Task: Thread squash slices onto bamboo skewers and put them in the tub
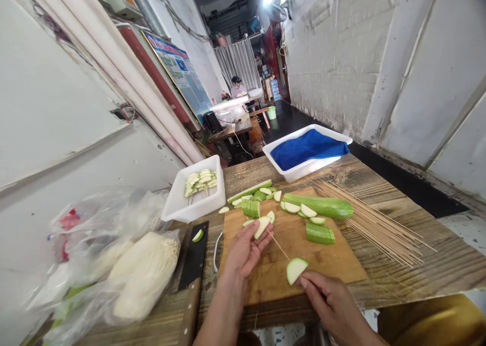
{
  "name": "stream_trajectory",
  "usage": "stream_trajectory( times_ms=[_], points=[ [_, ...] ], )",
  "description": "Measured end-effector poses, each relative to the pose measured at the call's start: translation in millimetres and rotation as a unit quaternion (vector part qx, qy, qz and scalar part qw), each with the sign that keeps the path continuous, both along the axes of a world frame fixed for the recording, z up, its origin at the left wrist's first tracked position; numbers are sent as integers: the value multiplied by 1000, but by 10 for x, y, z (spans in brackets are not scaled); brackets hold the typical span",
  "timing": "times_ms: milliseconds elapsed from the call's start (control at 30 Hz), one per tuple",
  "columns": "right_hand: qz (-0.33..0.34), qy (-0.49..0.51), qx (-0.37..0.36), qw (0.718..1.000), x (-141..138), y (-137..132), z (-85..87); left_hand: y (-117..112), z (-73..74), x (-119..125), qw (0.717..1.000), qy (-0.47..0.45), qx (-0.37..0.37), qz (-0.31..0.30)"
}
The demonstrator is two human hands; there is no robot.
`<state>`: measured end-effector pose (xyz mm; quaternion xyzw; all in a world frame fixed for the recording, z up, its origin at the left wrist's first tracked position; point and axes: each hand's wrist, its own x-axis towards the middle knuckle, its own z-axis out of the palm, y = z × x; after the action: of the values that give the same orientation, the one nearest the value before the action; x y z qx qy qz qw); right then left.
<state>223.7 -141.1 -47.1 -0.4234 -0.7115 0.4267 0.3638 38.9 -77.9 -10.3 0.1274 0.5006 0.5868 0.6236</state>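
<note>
My left hand (243, 252) is closed on a half-round zucchini slice (261, 227), its palm turned up above the wooden cutting board (341, 265). In my right hand (330, 298) is a thin wooden skewer (279, 246), gripped near its lower end. Another half-round slice (296, 270) is threaded on the skewer close to my right fingers. The skewer's far end reaches the slice in my left hand; whether it has pierced it I cannot tell. On the board lie a cut zucchini (322, 205), a stack of slices (320, 233) and more slices behind my left hand.
Left of the board lies a cleaver (193, 265) with a slice on its blade. Beyond it, a white tub (207, 207) holds skewered slices. Loose skewers (379, 224) lie at right. A blue cloth (307, 148) fills a white tray. Plastic bags (140, 275) sit at left; a person (237, 87) sits far back.
</note>
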Motion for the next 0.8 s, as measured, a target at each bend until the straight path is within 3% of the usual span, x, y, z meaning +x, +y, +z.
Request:
stream_trajectory(
  times_ms=[800],
  points=[
    [9, 7, -15, 1000, 30, -22, 15, 4, 54, 51, 999, 18, -5, -26]
  ],
)
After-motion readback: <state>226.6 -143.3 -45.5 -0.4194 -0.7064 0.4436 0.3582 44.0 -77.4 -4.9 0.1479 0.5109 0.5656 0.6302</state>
